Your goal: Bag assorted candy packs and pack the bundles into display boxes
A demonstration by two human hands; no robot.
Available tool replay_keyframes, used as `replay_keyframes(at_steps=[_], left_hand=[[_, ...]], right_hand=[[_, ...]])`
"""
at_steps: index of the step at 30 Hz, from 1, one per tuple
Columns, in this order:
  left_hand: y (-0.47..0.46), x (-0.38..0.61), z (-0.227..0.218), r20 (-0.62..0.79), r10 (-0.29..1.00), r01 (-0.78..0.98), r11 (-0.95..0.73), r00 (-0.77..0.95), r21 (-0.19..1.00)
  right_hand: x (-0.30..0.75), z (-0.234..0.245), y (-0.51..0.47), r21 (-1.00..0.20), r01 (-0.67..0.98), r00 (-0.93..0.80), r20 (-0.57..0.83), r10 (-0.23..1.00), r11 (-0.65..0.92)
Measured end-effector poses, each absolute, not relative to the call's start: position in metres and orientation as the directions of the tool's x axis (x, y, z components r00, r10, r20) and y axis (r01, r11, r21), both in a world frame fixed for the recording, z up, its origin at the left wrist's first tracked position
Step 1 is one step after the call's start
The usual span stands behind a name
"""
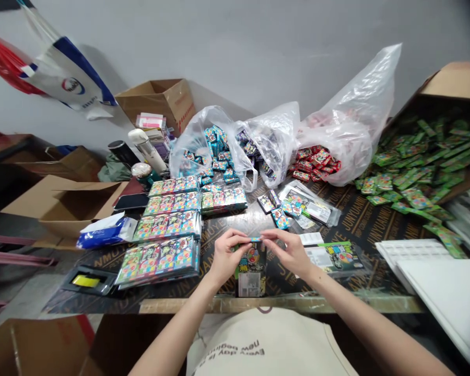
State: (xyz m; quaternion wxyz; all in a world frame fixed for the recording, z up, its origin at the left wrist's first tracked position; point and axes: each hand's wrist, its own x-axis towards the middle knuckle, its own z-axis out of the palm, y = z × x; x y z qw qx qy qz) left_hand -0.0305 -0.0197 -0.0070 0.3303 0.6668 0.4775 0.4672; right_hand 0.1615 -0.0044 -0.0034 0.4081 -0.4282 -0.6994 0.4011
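Near the table's front edge, my left hand (pixel 229 253) and my right hand (pixel 288 250) pinch the two ends of a small blue packet (pixel 254 239) seen edge-on. Directly below it lies a dark printed package (pixel 253 277) with colourful circles and a grey panel. To the right of my right hand is a green-edged printed package (pixel 339 254) in clear film. Beyond my hands are a loose blue packet (pixel 281 218) and a purple packet (pixel 265 203). Stacks of printed packs (pixel 160 256) stand to the left.
Plastic bags with blue packets (pixel 219 146), purple packets (pixel 250 146) and red packets (pixel 315 161) line the wall. A carton of green packs (pixel 415 162) spills at right, beside white sheets (pixel 446 292). A phone (pixel 131 201) and blue pouch (pixel 105 232) lie left.
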Motion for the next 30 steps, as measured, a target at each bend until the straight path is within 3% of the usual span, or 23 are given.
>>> replay_keyframes(at_steps=[5, 12, 19, 23, 27, 30], left_hand=[[-0.024, -0.034, -0.006, 0.333, 0.93, 0.358, -0.368, 0.157, 0.858], [-0.024, -0.039, -0.003, 0.283, 0.951, 0.313, -0.307, 0.122, 0.899], [-0.024, -0.036, 0.001, 0.323, 0.942, 0.372, -0.333, 0.092, 0.867], [-0.023, -0.032, -0.009, 0.274, 0.961, 0.354, -0.27, 0.04, 0.895], [-0.028, -0.027, -0.03, 0.059, 0.997, 0.146, -0.067, 0.057, 0.987], [-0.029, -0.025, -0.035, -0.023, 0.988, 0.066, 0.013, 0.15, 0.998]], right_hand=[[0.161, 0.025, 0.021, -0.93, 0.262, -0.293, 0.177, 0.94, 0.257], [0.139, 0.039, 0.034, -0.965, 0.258, -0.674, -0.139, 0.725, 0.054], [0.132, 0.03, 0.041, -0.963, 0.271, -0.687, -0.192, 0.701, 0.002], [0.126, 0.015, 0.036, -0.971, 0.238, -0.612, -0.162, 0.774, -0.015], [0.132, -0.004, 0.032, -0.99, 0.105, -0.457, -0.128, 0.88, -0.09], [0.165, -0.017, 0.052, -0.979, 0.201, -0.262, -0.024, 0.965, 0.03]])
